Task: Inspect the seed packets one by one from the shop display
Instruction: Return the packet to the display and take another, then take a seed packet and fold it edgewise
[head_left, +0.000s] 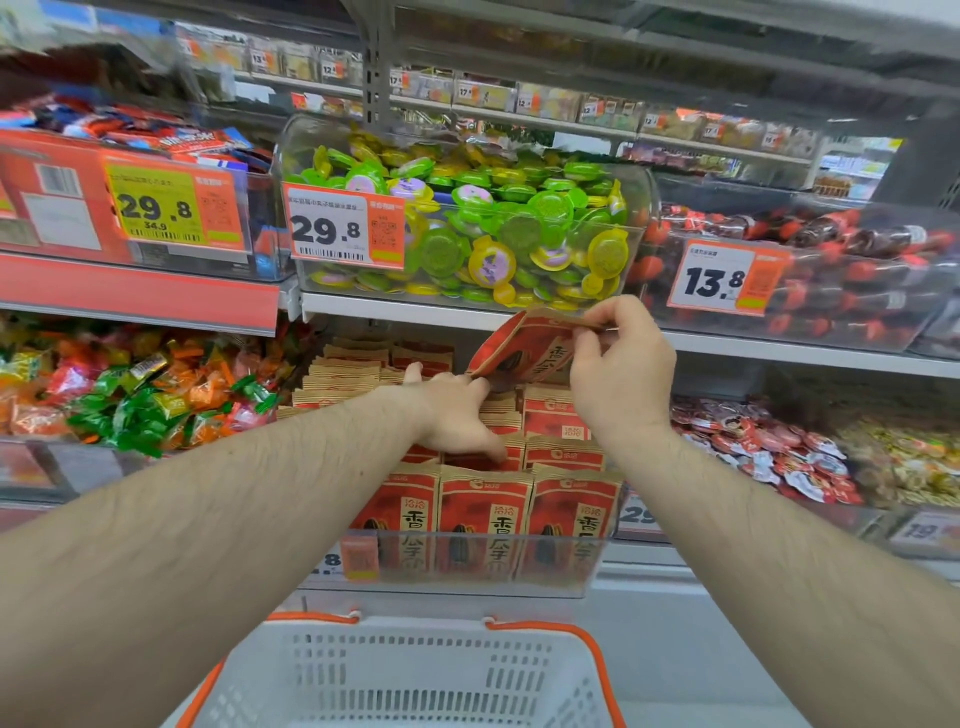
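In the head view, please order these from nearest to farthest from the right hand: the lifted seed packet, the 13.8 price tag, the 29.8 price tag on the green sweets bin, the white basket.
1. lifted seed packet: pinched in the right hand.
2. 13.8 price tag: upper right.
3. 29.8 price tag: upper left, on the green sweets bin.
4. white basket: bottom of the picture.

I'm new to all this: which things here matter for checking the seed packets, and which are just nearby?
Part of the job:
- lifted seed packet
- right hand pinching it
- left hand on the stacked seed packets

Just nearby:
- green jelly cups
- wrapped candies
- white basket
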